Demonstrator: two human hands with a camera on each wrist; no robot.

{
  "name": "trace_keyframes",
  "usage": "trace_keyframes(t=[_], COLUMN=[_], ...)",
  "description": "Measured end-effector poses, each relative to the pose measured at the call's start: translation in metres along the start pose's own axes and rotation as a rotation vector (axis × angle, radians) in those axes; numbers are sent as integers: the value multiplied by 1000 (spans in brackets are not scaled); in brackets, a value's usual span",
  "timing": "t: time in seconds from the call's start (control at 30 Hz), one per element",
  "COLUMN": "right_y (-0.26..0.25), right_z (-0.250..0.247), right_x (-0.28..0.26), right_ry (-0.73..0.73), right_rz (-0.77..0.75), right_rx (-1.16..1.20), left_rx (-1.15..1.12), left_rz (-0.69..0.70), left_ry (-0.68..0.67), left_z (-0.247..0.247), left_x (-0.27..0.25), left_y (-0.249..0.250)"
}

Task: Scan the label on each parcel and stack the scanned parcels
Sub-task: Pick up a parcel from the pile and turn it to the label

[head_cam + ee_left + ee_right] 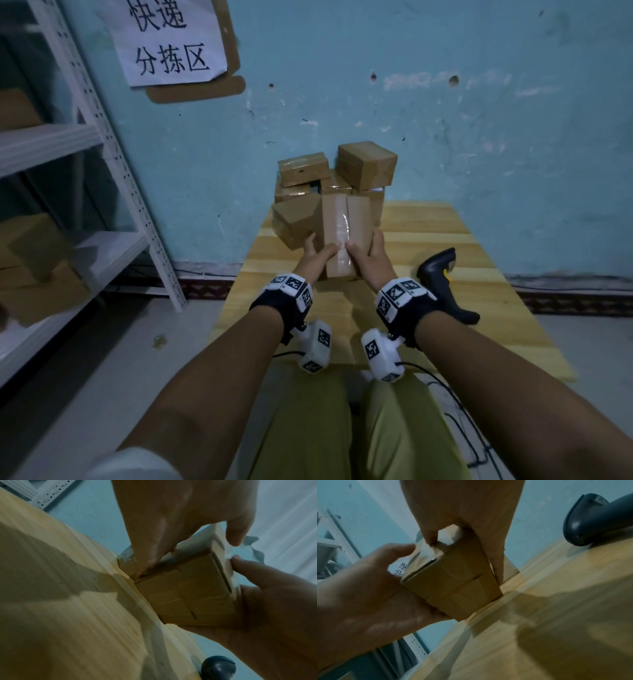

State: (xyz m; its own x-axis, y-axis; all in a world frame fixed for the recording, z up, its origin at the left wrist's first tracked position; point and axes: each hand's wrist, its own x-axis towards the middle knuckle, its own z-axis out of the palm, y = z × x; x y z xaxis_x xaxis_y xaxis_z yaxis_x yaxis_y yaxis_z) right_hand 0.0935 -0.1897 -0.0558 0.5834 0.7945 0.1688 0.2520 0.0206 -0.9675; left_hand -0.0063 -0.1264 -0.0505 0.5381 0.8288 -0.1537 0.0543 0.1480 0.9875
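Both hands hold one brown cardboard parcel [342,222] just above the wooden table [462,346]; clear tape runs down its top face. My left hand [317,255] grips its left side with the thumb on top, and my right hand [366,253] grips the right side the same way. The left wrist view shows the parcel [185,592] between the left hand [171,520] and right hand [265,608]. The right wrist view shows the parcel [453,585] too. A black handheld scanner [445,284] lies on the table to the right. No label shows on the faces in view.
Several more brown parcels [366,164] are heaped at the table's far end against the blue wall. A white metal shelf [102,164] holding boxes stands to the left. A paper sign [171,41] hangs on the wall. Black cables [462,411] trail off the table's near edge.
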Motion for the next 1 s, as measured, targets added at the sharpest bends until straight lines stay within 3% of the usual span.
trace_keyframes(t=[0.4,1.0], right_y=[24,33], right_z=[8,6], right_x=[-6,16], right_ry=[-8,-35], right_rz=[-10,48], right_rx=[-98,-195], left_rx=[180,518], left_rz=[60,77], left_ry=[87,207], left_z=[4,23], left_x=[4,26], left_y=[-17,0])
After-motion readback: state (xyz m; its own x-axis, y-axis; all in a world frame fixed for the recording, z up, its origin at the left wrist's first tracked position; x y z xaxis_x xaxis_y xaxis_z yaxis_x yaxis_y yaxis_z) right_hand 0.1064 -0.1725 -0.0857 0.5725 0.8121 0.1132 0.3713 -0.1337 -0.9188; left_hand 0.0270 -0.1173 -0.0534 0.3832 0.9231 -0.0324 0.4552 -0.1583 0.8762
